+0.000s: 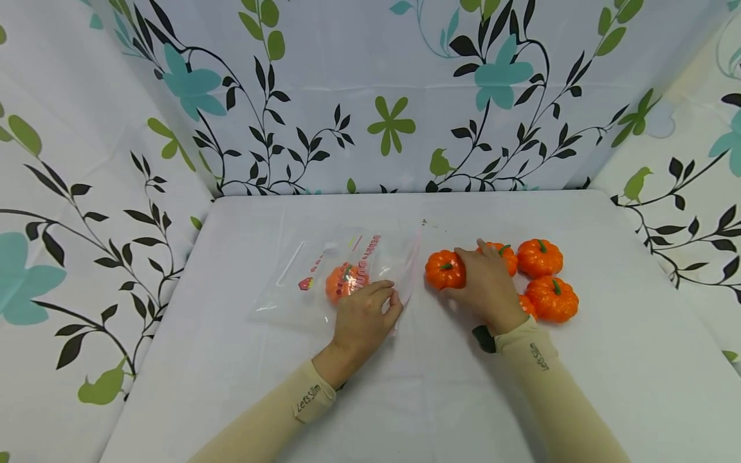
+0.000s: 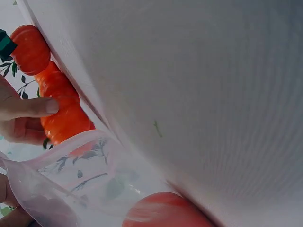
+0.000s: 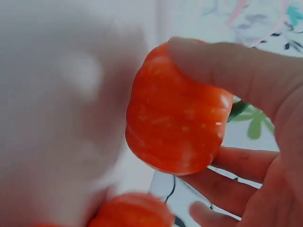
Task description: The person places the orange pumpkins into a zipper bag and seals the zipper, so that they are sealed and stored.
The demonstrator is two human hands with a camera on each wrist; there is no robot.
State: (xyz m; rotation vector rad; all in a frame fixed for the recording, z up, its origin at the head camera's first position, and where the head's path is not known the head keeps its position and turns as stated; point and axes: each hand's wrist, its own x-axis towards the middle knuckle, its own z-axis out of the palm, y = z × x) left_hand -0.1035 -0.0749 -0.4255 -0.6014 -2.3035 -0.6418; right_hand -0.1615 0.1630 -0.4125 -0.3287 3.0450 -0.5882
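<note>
A clear zip bag (image 1: pixel 289 299) with pink print lies flat on the table, one orange toy pumpkin (image 1: pixel 338 283) inside it. My left hand (image 1: pixel 359 325) pinches the bag's near side by its pink-edged mouth; in the left wrist view that mouth (image 2: pixel 71 144) gapes. Right of the bag, my right hand (image 1: pixel 489 286) grips another toy pumpkin (image 3: pixel 177 113), thumb on one side and fingers on the other. Several more pumpkins sit beside and behind this hand, among them an upper one (image 1: pixel 540 258) and a lower one (image 1: pixel 552 299); the hand partly hides others.
White cloth covers the table (image 1: pixel 370 411). A curtain (image 1: pixel 336 96) printed with leaves and flowers hangs behind it and along both sides. A dark strap (image 1: pixel 484 339) shows at the right wrist.
</note>
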